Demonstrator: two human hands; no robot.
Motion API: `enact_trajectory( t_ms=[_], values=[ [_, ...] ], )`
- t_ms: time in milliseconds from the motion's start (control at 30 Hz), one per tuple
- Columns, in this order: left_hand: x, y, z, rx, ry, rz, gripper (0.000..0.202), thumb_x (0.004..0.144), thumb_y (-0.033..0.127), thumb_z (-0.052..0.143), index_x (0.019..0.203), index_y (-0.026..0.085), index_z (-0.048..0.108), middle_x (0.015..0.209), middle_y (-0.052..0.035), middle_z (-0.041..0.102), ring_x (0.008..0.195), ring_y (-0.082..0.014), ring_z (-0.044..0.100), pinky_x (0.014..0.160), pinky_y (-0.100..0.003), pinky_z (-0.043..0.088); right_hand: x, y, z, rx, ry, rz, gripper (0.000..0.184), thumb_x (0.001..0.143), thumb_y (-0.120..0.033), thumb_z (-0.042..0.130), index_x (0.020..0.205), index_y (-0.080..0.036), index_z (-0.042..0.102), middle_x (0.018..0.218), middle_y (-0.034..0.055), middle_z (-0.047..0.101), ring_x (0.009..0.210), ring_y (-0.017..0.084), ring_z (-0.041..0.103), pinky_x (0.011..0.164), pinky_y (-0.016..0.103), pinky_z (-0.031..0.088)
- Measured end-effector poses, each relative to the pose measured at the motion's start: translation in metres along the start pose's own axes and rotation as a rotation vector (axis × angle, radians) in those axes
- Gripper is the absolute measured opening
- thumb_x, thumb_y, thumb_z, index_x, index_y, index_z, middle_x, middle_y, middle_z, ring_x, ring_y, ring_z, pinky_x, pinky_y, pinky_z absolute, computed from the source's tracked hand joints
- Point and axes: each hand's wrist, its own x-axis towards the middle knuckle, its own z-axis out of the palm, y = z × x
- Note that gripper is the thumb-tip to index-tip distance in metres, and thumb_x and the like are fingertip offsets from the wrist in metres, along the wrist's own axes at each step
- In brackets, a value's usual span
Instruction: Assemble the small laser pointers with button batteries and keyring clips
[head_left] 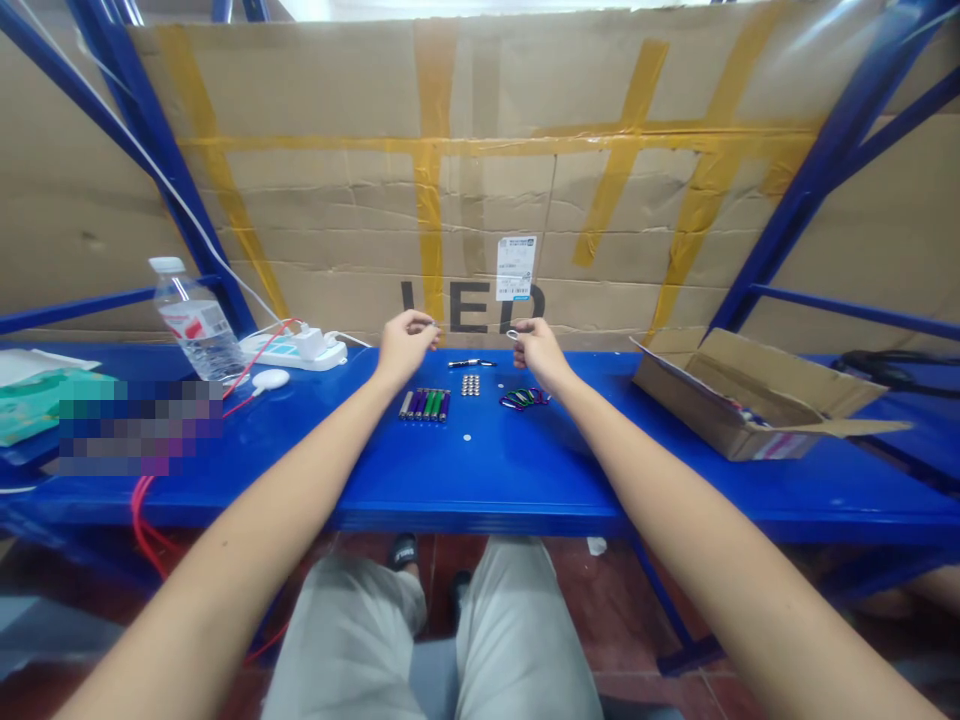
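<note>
The left hand (406, 345) and right hand (538, 350) pinch something tiny (unclear what) at the blue metal counter's (570, 490) far edge, near rows of colourful metal flashlights (424, 404), silver button cells (470, 385) and coloured carabiners (524, 397).

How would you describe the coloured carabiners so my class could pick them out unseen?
On the blue bench, look below the right hand. The carabiners are a small tangled heap of green and purple metal clips, unlike the neat row of metal cylinders to their left.
</note>
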Motion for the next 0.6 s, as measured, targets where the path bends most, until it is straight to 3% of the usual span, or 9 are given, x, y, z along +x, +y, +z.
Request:
enact_trajectory(
  t_ms=[133,233,333,467,600],
  values=[
    [0.013,-0.016,-0.025,0.039,0.010,-0.153,0.010,0.072,0.012,0.057,0.081,0.016,0.055,0.072,-0.0049,0.071,0.064,-0.0152,0.068,0.064,-0.029,0.056,0.006,0.002,-0.026,-0.157,0.147,0.046,0.031,0.073,-0.017,0.055,0.104,-0.019,0.049,0.059,-0.0062,0.043,0.048,0.010,0.039,0.047,0.022,0.036],
    [0.014,-0.026,-0.035,0.174,-0.027,-0.242,0.009,0.072,0.013,0.055,0.078,0.018,0.051,0.072,-0.0046,0.071,0.062,-0.0156,0.068,0.064,-0.029,0.055,0.009,0.007,-0.041,-0.365,0.149,0.109,0.032,0.076,-0.011,0.050,0.107,-0.013,0.058,0.056,-0.0030,0.046,0.046,0.012,0.045,0.048,0.024,0.039],
    [0.013,-0.033,-0.043,0.392,-0.078,-0.233,0.006,0.070,0.014,0.057,0.073,0.018,0.055,0.072,-0.0044,0.071,0.064,-0.0166,0.067,0.066,-0.028,0.053,0.013,0.015,-0.053,-0.625,0.129,0.189,0.033,0.079,-0.010,0.052,0.110,-0.011,0.062,0.058,0.0020,0.056,0.048,0.015,0.053,0.051,0.026,0.043],
    [0.013,-0.034,-0.053,0.614,-0.141,-0.206,0.005,0.065,0.016,0.063,0.061,0.019,0.066,0.064,-0.0039,0.069,0.068,-0.0199,0.065,0.070,-0.029,0.049,0.017,0.023,-0.063,-0.928,0.043,0.311,0.019,0.078,-0.012,0.058,0.094,-0.007,0.067,0.055,0.0066,0.061,0.045,0.018,0.055,0.051,0.028,0.046],
    [0.015,-0.030,-0.062,0.588,-0.315,-0.307,0.009,0.056,0.011,0.067,0.058,0.019,0.071,0.060,-0.0037,0.069,0.062,-0.0192,0.062,0.065,-0.029,0.048,0.017,0.025,-0.067,-1.000,0.000,0.346,0.011,0.076,-0.011,0.057,0.079,-0.008,0.067,0.054,0.0077,0.062,0.045,0.017,0.057,0.049,0.027,0.047]
  ],
)
